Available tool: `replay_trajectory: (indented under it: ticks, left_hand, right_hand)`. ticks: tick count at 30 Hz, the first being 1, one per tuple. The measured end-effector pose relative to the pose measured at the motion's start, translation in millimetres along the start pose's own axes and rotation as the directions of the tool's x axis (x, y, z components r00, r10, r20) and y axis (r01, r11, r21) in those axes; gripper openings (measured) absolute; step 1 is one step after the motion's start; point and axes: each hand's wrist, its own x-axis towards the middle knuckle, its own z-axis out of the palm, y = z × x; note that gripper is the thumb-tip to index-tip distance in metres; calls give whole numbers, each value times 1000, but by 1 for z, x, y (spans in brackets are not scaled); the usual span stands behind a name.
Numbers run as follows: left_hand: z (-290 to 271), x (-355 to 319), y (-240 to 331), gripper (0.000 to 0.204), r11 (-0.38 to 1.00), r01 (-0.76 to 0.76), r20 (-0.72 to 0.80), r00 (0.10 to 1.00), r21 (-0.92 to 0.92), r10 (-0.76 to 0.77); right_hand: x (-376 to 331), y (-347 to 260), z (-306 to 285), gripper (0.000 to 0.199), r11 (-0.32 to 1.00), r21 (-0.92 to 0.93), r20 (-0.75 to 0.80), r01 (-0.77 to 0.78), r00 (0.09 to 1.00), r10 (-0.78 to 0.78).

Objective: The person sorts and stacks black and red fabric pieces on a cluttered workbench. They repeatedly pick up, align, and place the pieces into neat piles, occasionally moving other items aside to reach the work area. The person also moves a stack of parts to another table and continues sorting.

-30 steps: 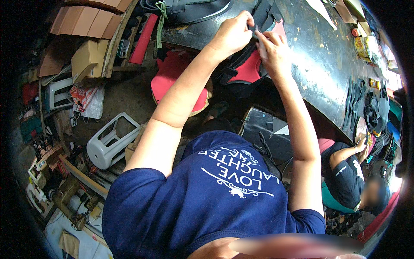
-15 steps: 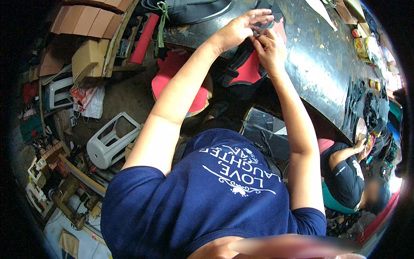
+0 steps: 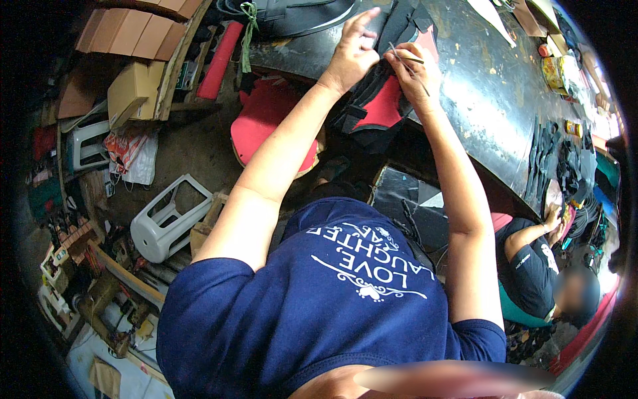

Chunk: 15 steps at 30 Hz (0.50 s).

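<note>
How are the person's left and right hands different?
The left hand has some fingers raised and spread, while the right hand has its fingers bent inward. A thin, dark object shows in the right hand; I can't tell whether the left hand holds anything. Both are bare and near the black and red pieces.

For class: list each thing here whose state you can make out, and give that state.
Left hand: fingers raised; any grip unclear.
Right hand: closed on a slender item.
Red-and-black piece: overhanging the table's near edge.
Green strip: knotted, end hanging.
Dark strips: lying on the table.
Orange-and-white bag: crumpled.
</note>
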Motion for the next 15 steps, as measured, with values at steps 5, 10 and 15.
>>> replay_trajectory:
  ticks: [5,10,15]
  left_hand:
    - [8,2,16,33,886,-226,264,957,405,123]
    - [-1,-3,2,16,920,380,241,887,99,-393]
    - [0,-14,-9,19,934,61,182,974,353,-133]
  right_hand:
    - [0,4,1,15,1000,8,39,-12,999,11]
    - [0,8,0,16,998,49,95,-33,995,28]
    - [3,11,2,15,976,193,70,-106,993,94]
